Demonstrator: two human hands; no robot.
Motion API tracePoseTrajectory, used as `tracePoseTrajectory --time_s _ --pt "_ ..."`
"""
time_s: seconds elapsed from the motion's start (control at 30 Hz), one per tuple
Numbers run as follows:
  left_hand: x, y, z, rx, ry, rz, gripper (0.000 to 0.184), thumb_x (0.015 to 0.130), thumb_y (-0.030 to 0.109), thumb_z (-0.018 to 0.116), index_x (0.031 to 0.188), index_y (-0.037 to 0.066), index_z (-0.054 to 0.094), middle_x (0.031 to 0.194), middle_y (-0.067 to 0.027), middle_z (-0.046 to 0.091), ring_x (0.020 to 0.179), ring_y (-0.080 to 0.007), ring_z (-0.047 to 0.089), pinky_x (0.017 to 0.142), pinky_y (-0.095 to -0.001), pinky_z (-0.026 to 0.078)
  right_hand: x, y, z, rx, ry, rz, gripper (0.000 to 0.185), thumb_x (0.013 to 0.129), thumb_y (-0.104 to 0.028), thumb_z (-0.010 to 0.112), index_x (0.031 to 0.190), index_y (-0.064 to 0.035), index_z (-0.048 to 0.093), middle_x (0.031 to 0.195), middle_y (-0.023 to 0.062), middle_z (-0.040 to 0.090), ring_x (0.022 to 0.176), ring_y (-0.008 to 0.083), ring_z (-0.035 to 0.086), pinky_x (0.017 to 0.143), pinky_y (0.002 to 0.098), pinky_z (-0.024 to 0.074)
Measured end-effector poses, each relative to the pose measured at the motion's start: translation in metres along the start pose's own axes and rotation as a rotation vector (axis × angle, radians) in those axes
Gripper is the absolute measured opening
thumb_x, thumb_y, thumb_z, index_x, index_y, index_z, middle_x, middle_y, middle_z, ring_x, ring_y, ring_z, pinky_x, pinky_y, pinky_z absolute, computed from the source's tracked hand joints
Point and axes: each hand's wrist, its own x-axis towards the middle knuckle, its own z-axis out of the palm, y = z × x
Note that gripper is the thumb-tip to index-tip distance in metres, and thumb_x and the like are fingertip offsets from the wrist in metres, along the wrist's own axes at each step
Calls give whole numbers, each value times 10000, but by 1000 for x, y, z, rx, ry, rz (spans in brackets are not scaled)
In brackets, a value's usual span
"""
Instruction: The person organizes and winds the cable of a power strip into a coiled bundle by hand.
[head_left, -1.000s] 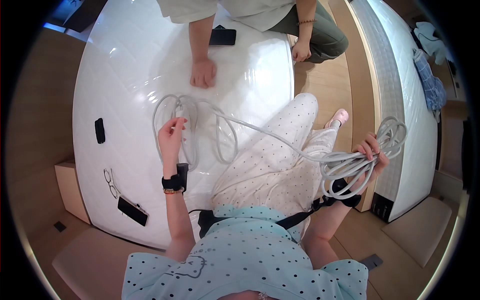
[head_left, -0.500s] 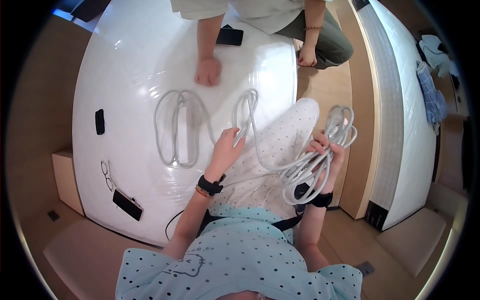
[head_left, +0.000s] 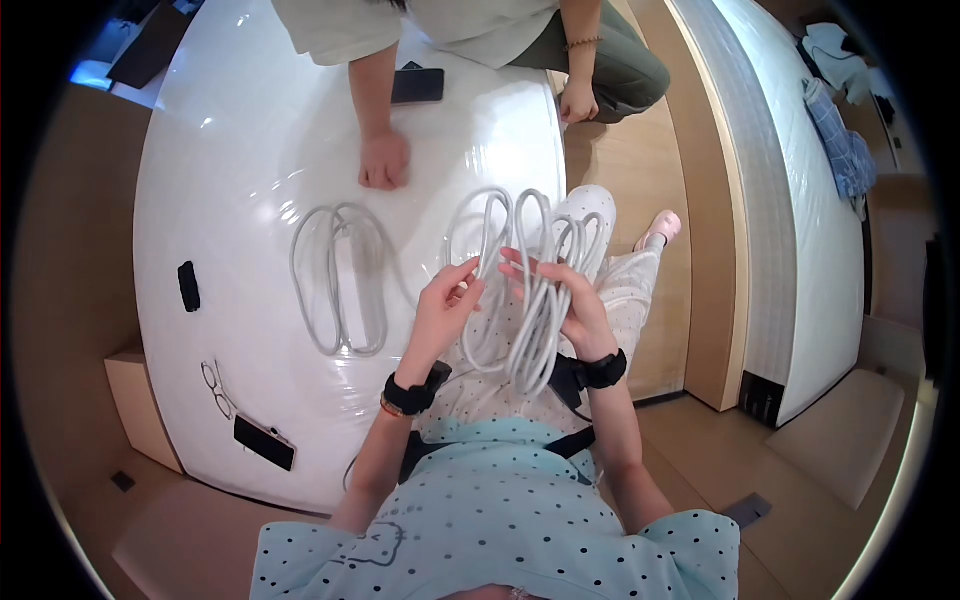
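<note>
Grey cable [head_left: 540, 335] in loops above person's lap [head_left: 490, 395], near mattress [head_left: 240, 250] right edge. Left hand [head_left: 445, 308] pinches loops between thumb and fingers; right hand [head_left: 578, 300] clasps thicker bundle, fingertips spread. White strip [head_left: 362, 290] lies well inside edge; wide mattress stretch separates it from black case [head_left: 189, 287].

The grey cable [head_left: 545, 325] has a smooth plastic jacket with a low sheen; the white strip [head_left: 363, 290] looks like smooth, matt plastic. Clear plastic film [head_left: 290, 185] – glossy and finely wrinkled – wraps the mattress [head_left: 230, 260]. The dotted shirt [head_left: 500, 510] is matt cloth, the side panel [head_left: 718, 270] smooth and wood-like.
</note>
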Motion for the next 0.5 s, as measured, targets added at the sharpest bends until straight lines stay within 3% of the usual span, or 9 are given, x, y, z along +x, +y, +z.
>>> tracePoseTrajectory --time_s 0.1,0.2,0.3,0.33,0.43,0.5 --pt "-9 18 1 159 -75 65 447 848 150 597 1259 15 486 1096 -94 493 905 -123 539 678 -208 475 1 2 5 -53 -12 -24 394 806 -20 555 1172 65 439 1196 182 527 1073 254 553 780 307 519" --pt "-11 32 3 275 -269 75 566 856 142 569 1365 44 341 1187 -139 436 1074 -204 466 824 -283 453 3 7 3 -99 36 -28 314 784 2 591 1082 36 500 1131 172 570 1005 241 587 756 295 512" --pt "-9 18 13 390 -392 213 685 878 147 521 1428 61 123 1302 -189 360 1213 -280 375 972 -367 352 2 9 11 -172 15 -57 256 778 6 605 1020 27 528 1055 159 603 906 232 618 749 293 507" --pt "-14 14 19 414 -323 256 715 911 152 459 1425 66 -29 1400 -219 243 1280 -309 318 1030 -394 272 2 10 15 -179 31 -64 250 777 9 604 1015 24 528 1050 160 604 888 233 623 748 295 508" --pt "-22 30 24 -62 -252 41 675 948 234 389 1417 53 -60 1416 -224 240 1302 -306 302 1031 -378 284 3 9 11 -146 42 -111 260 775 24 593 1024 33 516 1030 174 600 840 250 637 744 325 522" --pt "-15 37 14 -248 -169 -161 575 957 273 361 1409 31 101 1358 -151 363 1251 -254 374 1002 -330 308 2 5 7 -84 70 -114 274 773 30 592 1035 39 511 1018 180 601 833 262 639 748 340 527"
